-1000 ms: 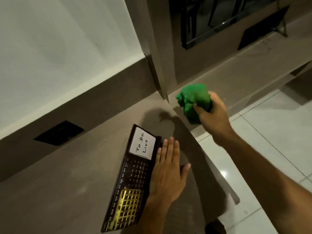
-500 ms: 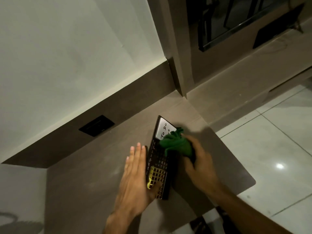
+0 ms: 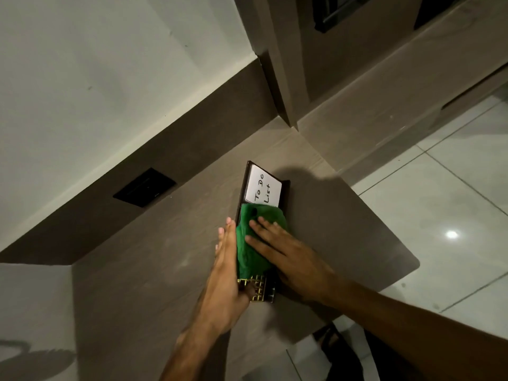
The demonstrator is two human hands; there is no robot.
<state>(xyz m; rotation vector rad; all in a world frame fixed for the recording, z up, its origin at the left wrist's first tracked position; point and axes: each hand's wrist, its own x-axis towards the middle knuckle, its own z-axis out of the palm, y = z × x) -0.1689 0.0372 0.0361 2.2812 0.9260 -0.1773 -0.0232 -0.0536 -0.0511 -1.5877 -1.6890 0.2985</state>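
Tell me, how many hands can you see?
2: the left hand steadies the board at its left edge; the right hand presses the cloth onto it.

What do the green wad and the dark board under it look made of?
Wad: soft matte cloth, it seems; it bunches and folds under the right hand. Board: rigid, dark, with shiny gold grid lines; plastic or lacquered wood, cannot tell which.
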